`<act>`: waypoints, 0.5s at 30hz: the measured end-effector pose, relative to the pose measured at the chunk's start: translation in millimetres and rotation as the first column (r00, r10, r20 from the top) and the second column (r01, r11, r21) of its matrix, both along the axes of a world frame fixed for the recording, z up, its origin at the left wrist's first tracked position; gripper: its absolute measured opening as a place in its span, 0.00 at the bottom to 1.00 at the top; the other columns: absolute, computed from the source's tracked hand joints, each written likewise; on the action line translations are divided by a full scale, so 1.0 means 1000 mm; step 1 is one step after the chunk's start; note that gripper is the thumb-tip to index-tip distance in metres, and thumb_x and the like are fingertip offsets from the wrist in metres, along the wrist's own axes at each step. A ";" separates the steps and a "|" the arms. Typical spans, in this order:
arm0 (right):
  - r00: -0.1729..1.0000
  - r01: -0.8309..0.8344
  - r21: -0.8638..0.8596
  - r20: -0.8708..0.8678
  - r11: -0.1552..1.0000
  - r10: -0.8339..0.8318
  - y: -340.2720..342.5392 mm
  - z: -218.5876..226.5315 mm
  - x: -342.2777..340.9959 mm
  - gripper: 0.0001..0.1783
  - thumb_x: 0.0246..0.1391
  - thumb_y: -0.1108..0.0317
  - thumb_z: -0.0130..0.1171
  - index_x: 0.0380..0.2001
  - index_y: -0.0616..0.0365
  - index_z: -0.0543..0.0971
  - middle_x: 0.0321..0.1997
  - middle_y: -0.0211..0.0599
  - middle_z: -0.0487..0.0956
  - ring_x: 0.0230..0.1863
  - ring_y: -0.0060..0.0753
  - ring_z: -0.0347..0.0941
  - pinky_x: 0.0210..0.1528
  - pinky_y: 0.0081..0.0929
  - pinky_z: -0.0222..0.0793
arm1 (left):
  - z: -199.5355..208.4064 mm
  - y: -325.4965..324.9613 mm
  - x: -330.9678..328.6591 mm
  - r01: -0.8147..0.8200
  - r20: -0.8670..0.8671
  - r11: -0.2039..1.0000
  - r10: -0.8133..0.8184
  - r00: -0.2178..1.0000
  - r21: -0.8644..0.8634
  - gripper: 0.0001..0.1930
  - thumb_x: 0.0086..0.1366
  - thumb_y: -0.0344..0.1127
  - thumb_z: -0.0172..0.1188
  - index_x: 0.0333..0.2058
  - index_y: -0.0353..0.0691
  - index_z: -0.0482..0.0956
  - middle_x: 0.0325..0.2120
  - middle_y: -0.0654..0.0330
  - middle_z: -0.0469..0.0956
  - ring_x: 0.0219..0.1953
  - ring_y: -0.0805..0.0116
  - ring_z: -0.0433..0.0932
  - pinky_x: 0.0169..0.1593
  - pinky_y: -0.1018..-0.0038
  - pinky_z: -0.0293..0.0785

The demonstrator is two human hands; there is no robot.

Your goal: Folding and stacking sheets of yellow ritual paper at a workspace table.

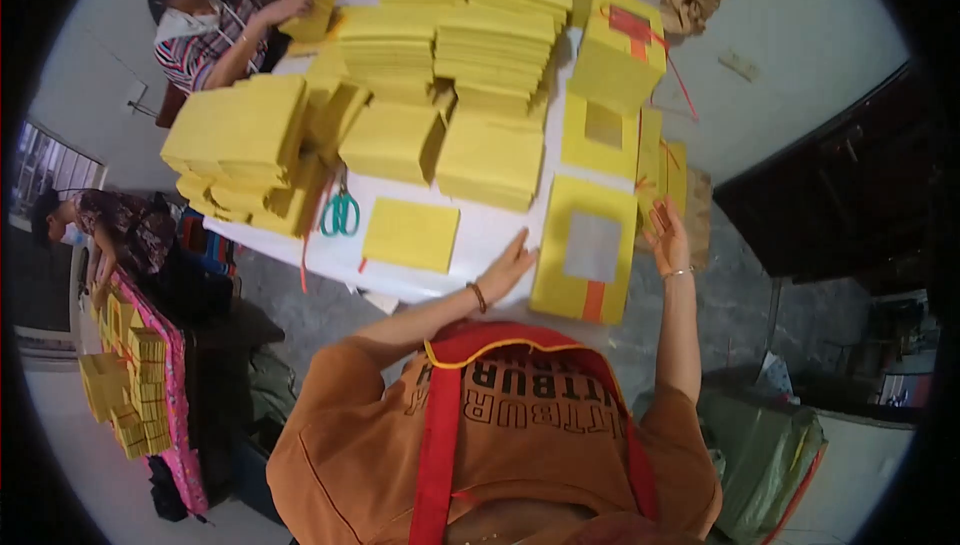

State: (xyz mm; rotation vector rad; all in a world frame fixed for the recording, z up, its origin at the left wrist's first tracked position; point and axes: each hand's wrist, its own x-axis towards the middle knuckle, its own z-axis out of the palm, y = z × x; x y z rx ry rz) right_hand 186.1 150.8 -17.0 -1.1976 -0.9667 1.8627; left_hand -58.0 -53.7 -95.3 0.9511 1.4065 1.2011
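Observation:
A stack of yellow paper sleeves [552,280] with a grey rectangular window and an orange strip lies near the table's front right edge. My left hand [510,265], wearing a beaded bracelet, is beside its left side with the fingers stretched out. On the other side, my right hand [668,237] is raised with its fingers apart, holding nothing. Whether either hand touches the stack I cannot tell. Left of my left hand lies a flat yellow sheet or envelope [410,235], and teal-handled scissors [341,213] rest beyond it.
Tall piles of yellow paper pieces [490,150] cover much of the white table [490,235]. Tied yellow bundles [672,170] stand at its right. A person [215,30] handles yellow pieces across the table; another person [120,230] leans over a pink-covered table [170,385].

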 end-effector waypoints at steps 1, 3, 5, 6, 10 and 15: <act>0.999 -0.021 0.028 0.039 0.999 0.019 -0.008 -0.007 0.005 0.34 0.57 0.48 0.48 0.64 0.42 0.55 0.67 0.33 0.54 0.68 0.34 0.48 0.61 0.43 0.48 | -0.004 0.004 0.004 -0.019 0.013 1.000 0.019 1.000 0.017 0.38 0.66 0.48 0.48 0.63 0.32 0.42 0.61 0.44 0.53 0.59 0.60 0.60 0.60 0.71 0.56; 0.995 -0.030 0.036 0.098 0.999 0.027 -0.034 -0.018 0.013 0.35 0.57 0.46 0.48 0.64 0.45 0.55 0.67 0.33 0.55 0.68 0.33 0.49 0.62 0.42 0.45 | 0.009 0.008 0.013 -0.049 0.098 0.999 0.049 0.994 0.001 0.38 0.66 0.46 0.49 0.63 0.31 0.40 0.63 0.45 0.48 0.63 0.61 0.53 0.63 0.73 0.50; 0.994 -0.041 0.015 0.101 0.999 0.039 -0.051 -0.012 0.008 0.36 0.58 0.46 0.46 0.65 0.47 0.53 0.68 0.34 0.53 0.68 0.33 0.48 0.63 0.43 0.44 | 0.022 0.015 0.024 -0.128 0.198 0.992 0.124 0.972 0.005 0.37 0.66 0.43 0.50 0.63 0.30 0.41 0.64 0.46 0.46 0.65 0.62 0.48 0.64 0.73 0.47; 0.995 -0.059 0.006 0.084 0.998 0.058 -0.061 -0.013 0.006 0.36 0.58 0.46 0.45 0.65 0.48 0.53 0.68 0.35 0.53 0.68 0.32 0.48 0.64 0.42 0.44 | 0.018 0.015 0.031 -0.192 0.230 0.981 0.180 0.956 0.034 0.36 0.66 0.41 0.49 0.63 0.30 0.41 0.64 0.46 0.45 0.66 0.62 0.48 0.65 0.73 0.46; 0.986 -0.166 -0.013 -0.017 0.986 0.165 -0.091 -0.025 -0.003 0.34 0.61 0.51 0.41 0.65 0.54 0.49 0.68 0.33 0.53 0.66 0.32 0.49 0.63 0.33 0.49 | 0.014 0.016 0.050 -0.311 0.254 0.950 0.291 0.922 0.038 0.34 0.66 0.38 0.50 0.63 0.30 0.42 0.64 0.47 0.47 0.65 0.62 0.49 0.64 0.73 0.48; 0.984 -0.121 0.100 -0.120 0.988 0.133 -0.108 -0.034 -0.005 0.32 0.63 0.60 0.38 0.66 0.58 0.43 0.68 0.36 0.50 0.67 0.32 0.48 0.64 0.27 0.46 | 0.022 0.009 0.061 -0.305 0.295 0.952 0.284 0.912 0.029 0.33 0.65 0.33 0.49 0.62 0.28 0.44 0.63 0.47 0.50 0.64 0.63 0.51 0.63 0.74 0.50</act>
